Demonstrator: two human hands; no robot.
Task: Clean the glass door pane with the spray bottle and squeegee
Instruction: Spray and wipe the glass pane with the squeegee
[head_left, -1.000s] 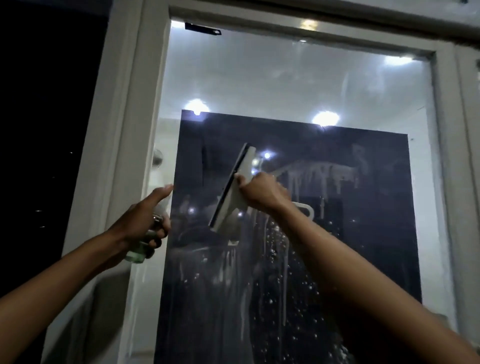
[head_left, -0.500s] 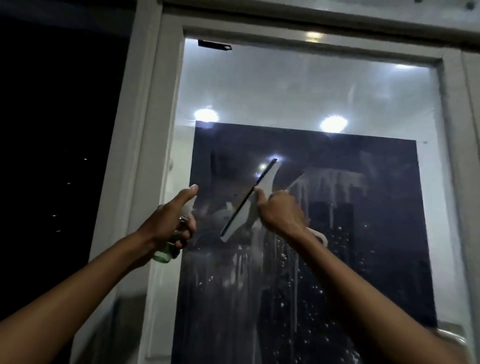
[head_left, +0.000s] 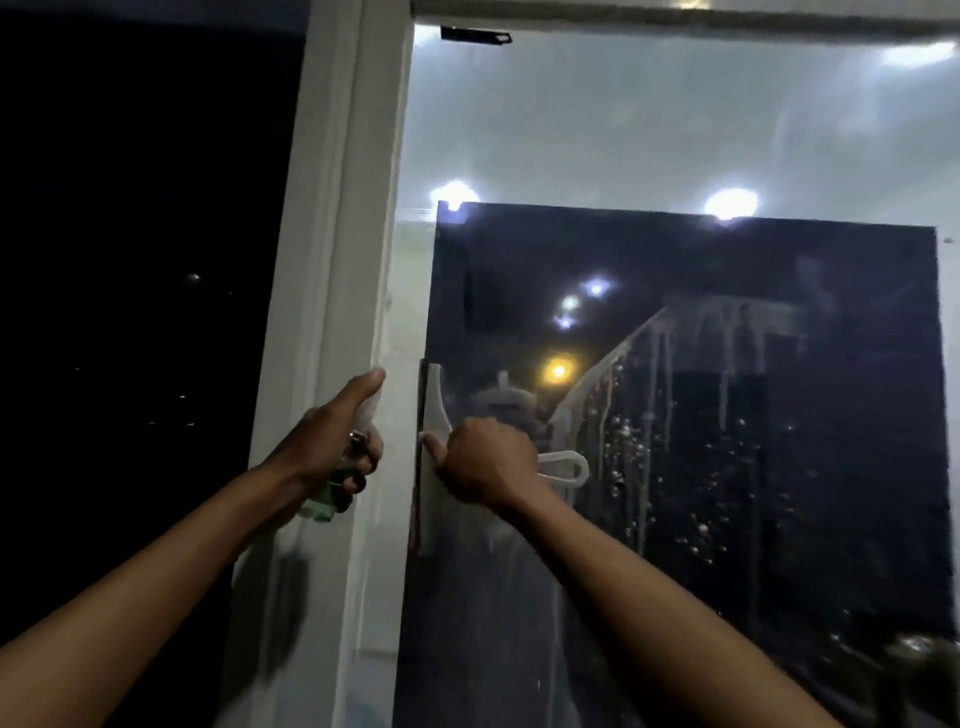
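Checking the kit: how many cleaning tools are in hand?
2: the spray bottle in the left hand by the frame, the squeegee in the right hand on the glass.

White frame post (head_left: 332, 291) left of the glass, top rail (head_left: 675, 15) above. Black strip (head_left: 475, 35) stuck at upper left corner. Reflected ceiling lights (head_left: 730, 202) and a smaller cluster (head_left: 571, 304), plus one yellow lamp (head_left: 558, 370). Dark night beyond the post (head_left: 130, 260), few faint specks.
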